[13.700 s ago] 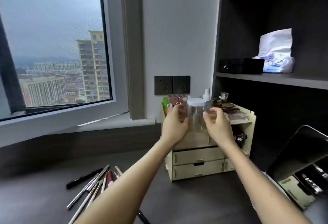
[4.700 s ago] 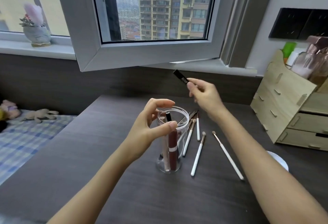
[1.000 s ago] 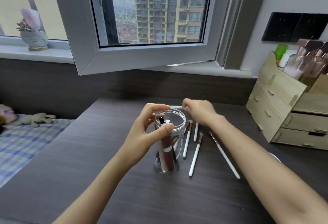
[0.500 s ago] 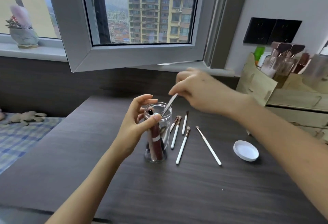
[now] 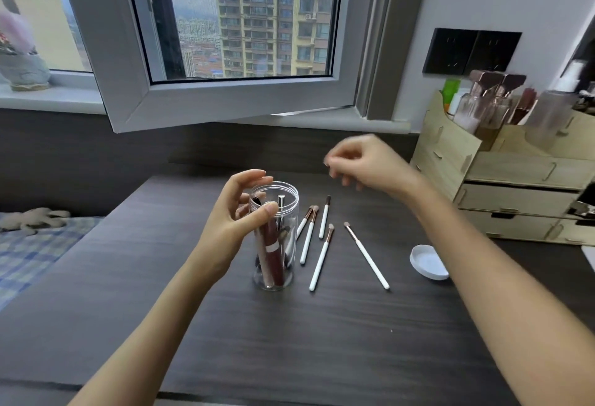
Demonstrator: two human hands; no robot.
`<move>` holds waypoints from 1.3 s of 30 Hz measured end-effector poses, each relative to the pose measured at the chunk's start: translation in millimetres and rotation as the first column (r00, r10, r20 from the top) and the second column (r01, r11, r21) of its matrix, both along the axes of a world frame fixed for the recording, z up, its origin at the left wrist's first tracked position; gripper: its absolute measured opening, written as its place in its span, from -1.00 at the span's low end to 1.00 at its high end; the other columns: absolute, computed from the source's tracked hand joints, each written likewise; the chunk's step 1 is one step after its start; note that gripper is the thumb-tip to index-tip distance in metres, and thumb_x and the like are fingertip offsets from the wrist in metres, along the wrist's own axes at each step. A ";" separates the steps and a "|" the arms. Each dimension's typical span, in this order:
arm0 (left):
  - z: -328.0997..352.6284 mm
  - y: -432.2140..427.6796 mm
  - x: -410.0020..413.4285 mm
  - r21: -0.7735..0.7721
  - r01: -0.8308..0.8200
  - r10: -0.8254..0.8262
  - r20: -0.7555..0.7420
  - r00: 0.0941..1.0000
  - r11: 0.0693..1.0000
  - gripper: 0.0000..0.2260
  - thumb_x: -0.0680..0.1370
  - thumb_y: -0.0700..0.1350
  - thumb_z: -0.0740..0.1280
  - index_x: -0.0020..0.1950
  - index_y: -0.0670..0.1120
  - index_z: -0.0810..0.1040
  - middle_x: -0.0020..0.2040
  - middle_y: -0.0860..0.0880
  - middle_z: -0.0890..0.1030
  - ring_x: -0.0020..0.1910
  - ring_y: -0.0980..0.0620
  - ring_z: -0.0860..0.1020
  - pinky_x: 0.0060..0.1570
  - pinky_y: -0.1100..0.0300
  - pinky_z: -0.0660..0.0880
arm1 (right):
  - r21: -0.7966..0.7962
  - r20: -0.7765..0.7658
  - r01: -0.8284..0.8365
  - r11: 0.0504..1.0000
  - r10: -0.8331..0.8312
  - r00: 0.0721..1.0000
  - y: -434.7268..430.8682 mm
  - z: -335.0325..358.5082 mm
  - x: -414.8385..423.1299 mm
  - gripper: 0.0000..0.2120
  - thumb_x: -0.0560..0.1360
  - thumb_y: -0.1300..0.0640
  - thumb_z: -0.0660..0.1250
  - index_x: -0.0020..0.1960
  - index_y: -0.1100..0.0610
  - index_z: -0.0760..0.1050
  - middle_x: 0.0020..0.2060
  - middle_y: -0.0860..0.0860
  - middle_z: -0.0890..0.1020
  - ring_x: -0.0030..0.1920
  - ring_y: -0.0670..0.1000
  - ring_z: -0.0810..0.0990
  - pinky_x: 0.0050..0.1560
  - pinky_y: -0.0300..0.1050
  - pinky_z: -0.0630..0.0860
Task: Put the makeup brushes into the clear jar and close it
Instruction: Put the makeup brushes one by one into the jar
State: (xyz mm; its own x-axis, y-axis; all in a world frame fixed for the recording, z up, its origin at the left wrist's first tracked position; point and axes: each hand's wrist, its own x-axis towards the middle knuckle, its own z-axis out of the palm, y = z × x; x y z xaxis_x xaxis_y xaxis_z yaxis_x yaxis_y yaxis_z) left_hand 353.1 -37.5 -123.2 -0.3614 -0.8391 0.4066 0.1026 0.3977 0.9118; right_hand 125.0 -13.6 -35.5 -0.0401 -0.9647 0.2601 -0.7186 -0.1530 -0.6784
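The clear jar (image 5: pixel 286 264) stands upright and lidless on the dark desk (image 5: pixel 289 341). Inside it are a dark red tube, a silver-tipped brush and other makeup items. My left hand (image 5: pixel 231 225) grips the jar near its rim. Several white-handled makeup brushes (image 5: pixel 322 254) lie on the desk just right of the jar; the longest brush (image 5: pixel 367 256) lies apart, slanted. My right hand (image 5: pixel 363 164) hovers blurred above the brushes, fingers loosely curled, holding nothing. The white lid (image 5: pixel 428 262) lies upside down at the right.
A wooden drawer organiser (image 5: pixel 502 180) with bottles stands at the back right. An open window sash (image 5: pixel 209 106) juts over the desk's far edge. A bed with a checked cover (image 5: pixel 29 251) is at the left.
The brush that my right hand was lowering into the jar half a second ago now stands inside it. My right hand has let go and drawn back to the right, above the loose brushes.
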 end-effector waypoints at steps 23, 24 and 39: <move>-2.1 5.7 -5.8 0.015 0.005 -0.004 -0.061 0.998 1.000 -0.58 0.34 0.03 0.42 0.19 0.06 0.51 0.15 0.11 0.56 0.00 0.25 0.53 -0.03 0.38 0.49 | -0.632 0.426 0.163 0.757 0.163 0.890 49.4 20.8 50.3 -0.65 0.50 0.37 0.25 0.17 0.02 0.33 -0.20 -0.04 0.49 -0.26 -0.08 0.61 -0.28 -0.19 0.63; -1.4 6.2 -5.7 0.016 0.006 -0.005 -0.062 0.998 1.000 -0.60 0.35 0.00 0.41 0.18 0.06 0.51 0.13 0.11 0.55 -0.03 0.26 0.53 -0.05 0.39 0.49 | -0.630 0.367 0.131 0.765 0.145 0.919 47.1 21.7 57.5 -0.65 0.49 0.36 0.26 0.18 0.03 0.34 -0.20 -0.06 0.48 -0.26 -0.08 0.60 -0.28 -0.20 0.64; -1.1 4.0 -3.8 0.014 0.020 -0.019 -0.058 0.998 1.000 -0.58 0.31 0.10 0.41 0.16 0.13 0.52 0.15 0.15 0.59 0.10 0.11 0.56 0.01 0.30 0.53 | -0.272 -0.063 0.005 0.962 -0.024 0.998 12.1 -16.2 42.2 -0.82 0.49 0.19 0.31 -0.02 0.09 0.67 -0.24 -0.09 0.65 -0.19 -0.14 0.54 -0.13 -0.36 0.42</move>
